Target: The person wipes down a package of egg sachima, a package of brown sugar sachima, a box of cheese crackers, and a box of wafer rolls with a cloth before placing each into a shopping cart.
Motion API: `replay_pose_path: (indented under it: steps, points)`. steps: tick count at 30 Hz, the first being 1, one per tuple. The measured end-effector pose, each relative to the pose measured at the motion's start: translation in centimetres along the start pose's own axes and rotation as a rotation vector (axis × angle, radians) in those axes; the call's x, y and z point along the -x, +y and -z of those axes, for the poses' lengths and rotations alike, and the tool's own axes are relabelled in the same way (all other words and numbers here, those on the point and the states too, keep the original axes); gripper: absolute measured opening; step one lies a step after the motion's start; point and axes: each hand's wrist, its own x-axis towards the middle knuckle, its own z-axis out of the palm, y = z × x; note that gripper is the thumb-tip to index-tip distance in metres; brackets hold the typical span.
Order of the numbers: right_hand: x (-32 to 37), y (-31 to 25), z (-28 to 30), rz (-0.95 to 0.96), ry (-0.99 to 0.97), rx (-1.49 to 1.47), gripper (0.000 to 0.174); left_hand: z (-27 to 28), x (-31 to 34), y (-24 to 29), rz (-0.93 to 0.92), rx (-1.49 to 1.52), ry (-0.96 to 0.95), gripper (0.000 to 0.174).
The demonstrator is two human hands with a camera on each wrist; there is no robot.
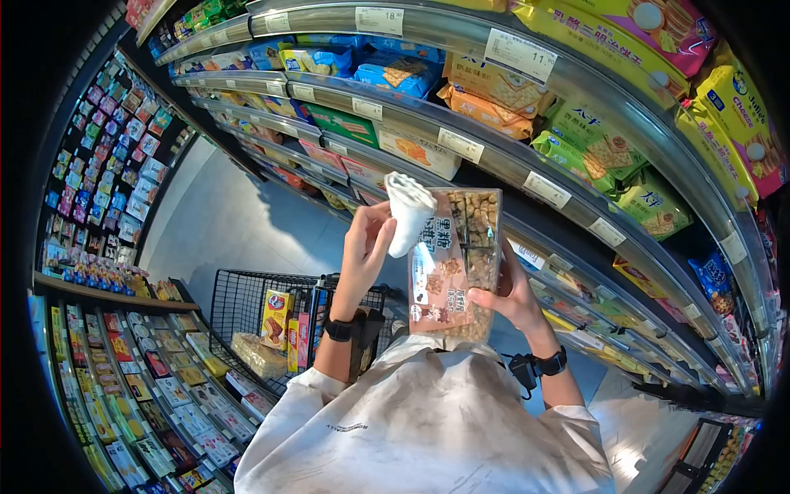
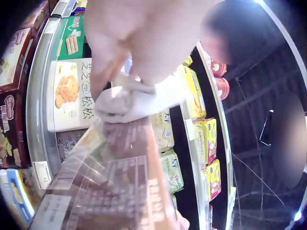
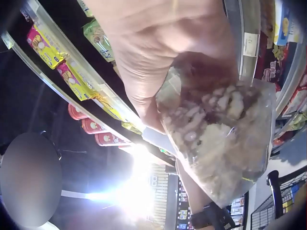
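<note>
A clear pack of brown snack pieces with a pink-brown label [image 1: 436, 276] is held upright before the chest. My right hand [image 1: 512, 290] grips its right edge, thumb on the front; in the right wrist view the hand [image 3: 168, 52] wraps round one end of the pack [image 3: 220, 129]. Between the thumb and fingers of my left hand [image 1: 367, 251] is a bunched white cloth-like thing [image 1: 407, 212], at the pack's upper left corner. The left wrist view shows the left hand [image 2: 139, 43] pinching the white thing [image 2: 127, 101] against or just over the pack's edge [image 2: 115, 177].
Curved shelves of biscuit packs [image 1: 485, 90] run along the front and right. A black wire cart [image 1: 247, 309] with a yellow box [image 1: 277, 319] and other packs stands at the lower left. More shelves [image 1: 148, 379] fill the left side, beyond grey floor [image 1: 218, 218].
</note>
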Motion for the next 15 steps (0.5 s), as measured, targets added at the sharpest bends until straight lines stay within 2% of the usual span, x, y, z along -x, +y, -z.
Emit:
replay_pose_path:
  steps: [1,2,4,6,9,11,12,14,15]
  points:
    - [0.0,-0.1,-0.1,0.001,0.001,-0.003,0.108,-1.1,-0.3,-0.4,-0.157,0.009,0.11,0.015]
    - [0.0,-0.2,-0.2,-0.023,0.014,-0.026,0.106,-1.0,-0.4,-0.6,-0.155,0.007,0.106,0.015]
    - [0.0,-0.1,-0.4,-0.047,0.032,-0.05,0.105,-0.9,-0.5,-0.6,-0.107,-0.174,0.154,0.028]
    - [-0.1,0.0,-0.5,-0.088,0.028,-0.1,0.102,-1.6,0.4,0.0,0.094,0.162,0.054,0.042]
    - [-0.4,0.6,0.0,-0.077,0.044,-0.151,0.1,-3.1,0.8,0.2,0.027,0.314,0.109,0.043]
    - [-0.4,0.3,0.1,-0.117,0.052,-0.17,0.098,-2.9,1.1,0.3,0.113,0.084,-0.061,0.045]
    - [-0.2,-0.1,0.1,-0.151,0.064,-0.185,0.096,-2.7,1.4,-0.1,0.134,0.086,-0.075,0.045]
    - [-0.2,-0.2,0.3,-0.204,0.067,-0.192,0.092,-2.7,1.9,-1.4,0.112,-0.05,0.027,0.045]
    - [-0.4,-0.1,0.3,-0.228,0.064,-0.228,0.09,-3.4,1.9,-0.8,-0.001,-0.085,0.055,0.044]
